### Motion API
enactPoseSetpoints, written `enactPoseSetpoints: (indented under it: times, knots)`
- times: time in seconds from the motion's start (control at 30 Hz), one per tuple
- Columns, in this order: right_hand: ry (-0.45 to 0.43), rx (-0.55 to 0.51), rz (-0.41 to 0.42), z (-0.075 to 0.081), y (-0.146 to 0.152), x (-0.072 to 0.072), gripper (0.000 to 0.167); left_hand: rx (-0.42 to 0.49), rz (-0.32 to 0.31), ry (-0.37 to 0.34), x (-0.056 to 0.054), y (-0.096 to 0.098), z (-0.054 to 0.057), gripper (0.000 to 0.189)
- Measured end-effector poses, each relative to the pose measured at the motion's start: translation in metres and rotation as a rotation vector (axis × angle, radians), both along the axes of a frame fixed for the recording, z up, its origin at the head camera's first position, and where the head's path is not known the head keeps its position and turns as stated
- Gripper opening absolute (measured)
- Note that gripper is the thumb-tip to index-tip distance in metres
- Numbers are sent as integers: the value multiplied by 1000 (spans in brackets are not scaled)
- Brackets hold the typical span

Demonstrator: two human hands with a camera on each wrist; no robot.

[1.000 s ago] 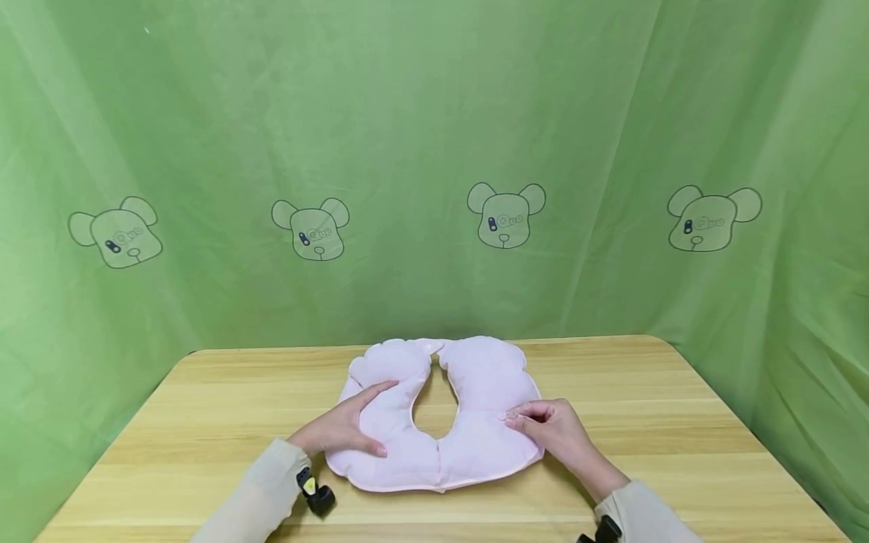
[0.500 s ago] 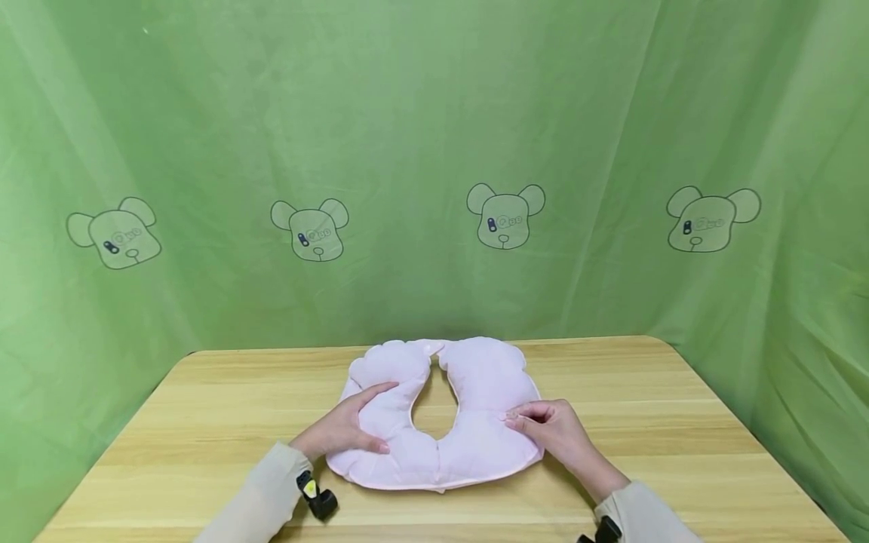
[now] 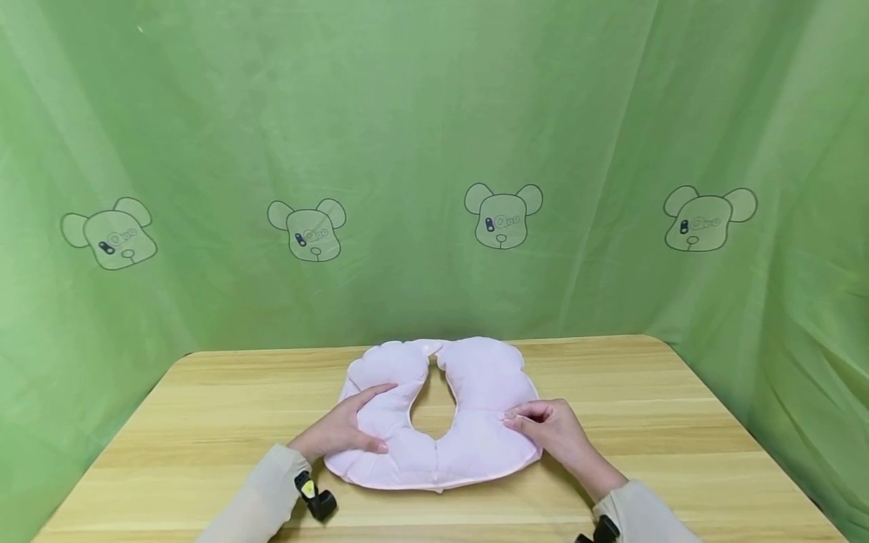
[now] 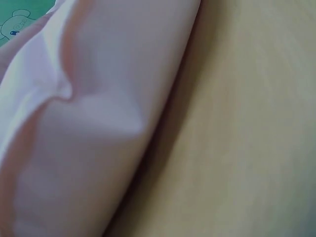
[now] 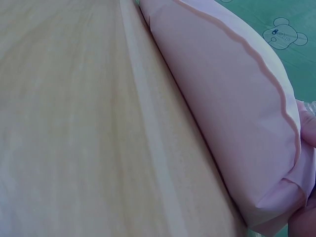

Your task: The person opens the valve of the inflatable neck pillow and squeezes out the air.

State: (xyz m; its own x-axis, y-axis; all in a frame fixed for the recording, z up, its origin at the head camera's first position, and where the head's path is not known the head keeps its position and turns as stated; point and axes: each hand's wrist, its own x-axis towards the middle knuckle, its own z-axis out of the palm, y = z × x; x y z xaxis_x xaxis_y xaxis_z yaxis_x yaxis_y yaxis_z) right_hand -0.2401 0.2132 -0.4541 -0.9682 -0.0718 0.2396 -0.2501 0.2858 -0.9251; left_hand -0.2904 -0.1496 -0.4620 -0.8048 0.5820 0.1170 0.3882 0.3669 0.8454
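Note:
A pale pink inflatable neck pillow (image 3: 478, 377) lies puffed up on the table, its two ends meeting at the far side around an oval hole. My left hand (image 3: 342, 431) rests on its left lobe, thumb and index finger spread apart; the other fingers are hidden. On the right lobe, my right hand (image 3: 553, 431) pinches a small clear air valve (image 5: 311, 106) between thumb and fingers, mostly covered by them. The pillow's bulging side (image 4: 113, 98) and seam fill much of the left wrist view.
The pillow sits on a wood-grain table (image 3: 237, 392) with rounded far corners. Green curtains (image 3: 407, 113) printed with bear heads hang close behind and on both sides. Black wrist cameras (image 3: 319, 501) are strapped over the light sleeves.
The whole head view has shifted slightly. Both hands keep their places on the neck pillow, and its shape looks almost the same.

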Motion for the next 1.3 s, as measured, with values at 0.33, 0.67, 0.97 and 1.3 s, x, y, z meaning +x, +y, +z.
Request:
enactPoseSetpoints:
  times: [0.33,0.67,0.97,1.3]
  knots:
    - [-4,8,-4,1,0,0,16,11,-8,-21,0,0,0,93]
    - [-25,4,-1,1,1,0,17,28,-12,-50,0,0,-1,90]
    - [-46,8,-1,1,1,0,17,31,-10,-65,0,0,-3,90]
    - [-54,18,-7,0,1,0,16,51,-31,-71,-1,0,-3,88]
